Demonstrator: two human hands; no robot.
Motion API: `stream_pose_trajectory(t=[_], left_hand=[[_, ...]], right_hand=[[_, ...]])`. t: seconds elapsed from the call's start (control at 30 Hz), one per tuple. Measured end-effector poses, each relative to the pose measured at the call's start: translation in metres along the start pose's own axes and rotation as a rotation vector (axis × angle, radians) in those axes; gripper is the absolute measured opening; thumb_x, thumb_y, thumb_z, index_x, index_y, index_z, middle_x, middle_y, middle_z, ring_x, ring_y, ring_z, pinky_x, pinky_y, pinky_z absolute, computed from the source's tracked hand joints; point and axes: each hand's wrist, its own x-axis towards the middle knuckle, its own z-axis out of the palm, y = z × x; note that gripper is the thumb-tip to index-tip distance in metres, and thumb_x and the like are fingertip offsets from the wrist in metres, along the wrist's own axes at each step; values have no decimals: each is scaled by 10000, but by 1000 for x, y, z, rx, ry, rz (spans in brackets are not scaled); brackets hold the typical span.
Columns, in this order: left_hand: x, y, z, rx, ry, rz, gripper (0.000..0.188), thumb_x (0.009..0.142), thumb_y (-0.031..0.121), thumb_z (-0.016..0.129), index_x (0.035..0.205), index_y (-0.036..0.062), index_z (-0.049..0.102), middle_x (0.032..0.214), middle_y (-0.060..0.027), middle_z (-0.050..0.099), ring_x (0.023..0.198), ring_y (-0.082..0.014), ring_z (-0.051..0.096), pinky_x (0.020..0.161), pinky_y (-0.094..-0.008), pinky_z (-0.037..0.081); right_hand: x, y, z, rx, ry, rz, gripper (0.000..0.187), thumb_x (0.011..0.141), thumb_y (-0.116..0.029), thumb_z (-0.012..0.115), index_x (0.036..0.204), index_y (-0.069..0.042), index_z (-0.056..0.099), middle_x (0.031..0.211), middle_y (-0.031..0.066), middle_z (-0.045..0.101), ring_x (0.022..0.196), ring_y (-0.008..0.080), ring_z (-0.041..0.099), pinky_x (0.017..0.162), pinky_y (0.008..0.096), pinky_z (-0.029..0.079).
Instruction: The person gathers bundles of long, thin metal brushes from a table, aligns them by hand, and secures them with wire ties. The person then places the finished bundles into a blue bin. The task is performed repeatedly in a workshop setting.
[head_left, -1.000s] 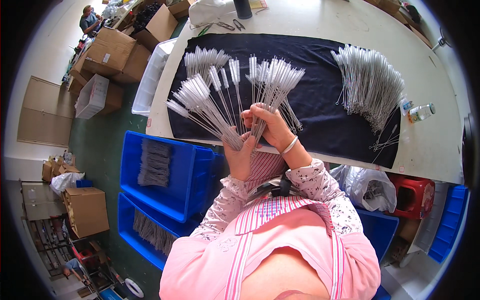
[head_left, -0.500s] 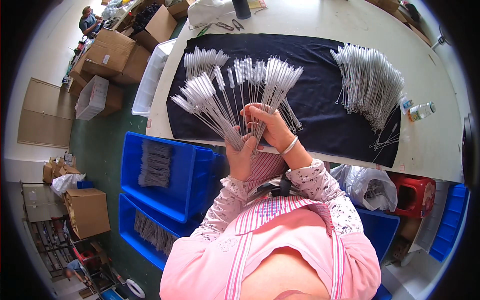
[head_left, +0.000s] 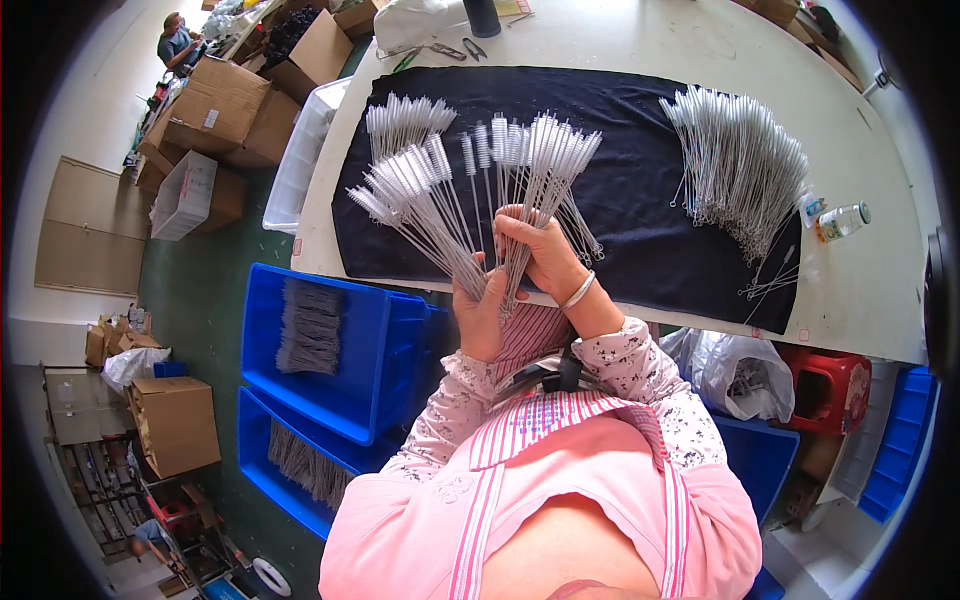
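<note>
A fanned bunch of white-bristled wire brushes [head_left: 408, 182] rises from my hands over the near edge of a dark cloth. My left hand [head_left: 483, 312] is closed around the lower wire ends of the bunch. My right hand [head_left: 540, 246] grips the stems of the right-hand part, fingers curled round them; its fingertips are partly hidden by the wires. A gap with a few single brushes separates the two parts of the fan. Behind them on the cloth lies a smaller group of brushes [head_left: 408, 120]. A large pile of similar brushes [head_left: 742, 170] rests on the right.
The dark cloth [head_left: 630, 225] covers part of a white table [head_left: 870, 290]. Snips [head_left: 473, 49] and a dark cylinder lie at the back. A small glass jar [head_left: 845, 222] stands at right. Blue bins [head_left: 372, 370] holding grey wire pieces sit left, a red stool [head_left: 838, 390] right.
Several single brushes in the middle have shifted; those on the left have joined the left part of the fan. My right hand has moved slightly right, still gripping stems.
</note>
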Motion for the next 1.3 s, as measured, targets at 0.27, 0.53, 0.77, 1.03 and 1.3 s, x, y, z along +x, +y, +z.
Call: stream_pose_trajectory(t=[0.27, 0.53, 0.77, 1.03, 1.3], left_hand=[[2, -5, -4, 14, -46, 12, 312, 905, 95, 605, 1160, -16, 465, 957, -96, 629, 705, -168, 640, 603, -271, 529], [3, -5, -7, 20, -198, -30, 402, 889, 75, 619, 1250, -29, 477, 1008, -83, 637, 729, -142, 623, 650, -259, 514], [3, -5, -3, -50, -186, -26, 478, 883, 47, 605, 1328, -10, 442, 1040, -90, 638, 736, -146, 625, 652, -260, 514], [2, -4, -6, -102, -239, -93, 461, 878, 13, 548, 1328, -8, 447, 1033, -95, 637, 732, -149, 626, 643, -251, 509], [3, -11, -4, -75, -213, -52, 487, 867, 37, 598, 1324, -2, 435, 1021, -98, 630, 719, -156, 627, 592, -251, 511]], right_hand=[[-4, -7, -1, 0, -52, 83, 285, 870, -144, 666, 1103, 3, 592, 741, 6, 575, 610, 102, 569, 570, 235, 486], [-9, -13, 0, 13, 15, 115, 184, 848, -120, 676, 995, -25, 617, 784, 52, 617, 620, 173, 642, 540, 285, 544], [-14, -19, 7, 75, 0, 88, 112, 852, -107, 648, 912, -18, 617, 795, 70, 626, 652, 191, 650, 578, 294, 546], [-9, -9, -3, 120, -7, 44, 137, 864, -110, 620, 963, -17, 611, 807, 66, 629, 650, 171, 637, 602, 280, 544], [-12, -16, -2, 57, -38, 106, 166, 881, -155, 633, 991, -33, 613, 819, 43, 620, 679, 154, 623, 619, 273, 530]])
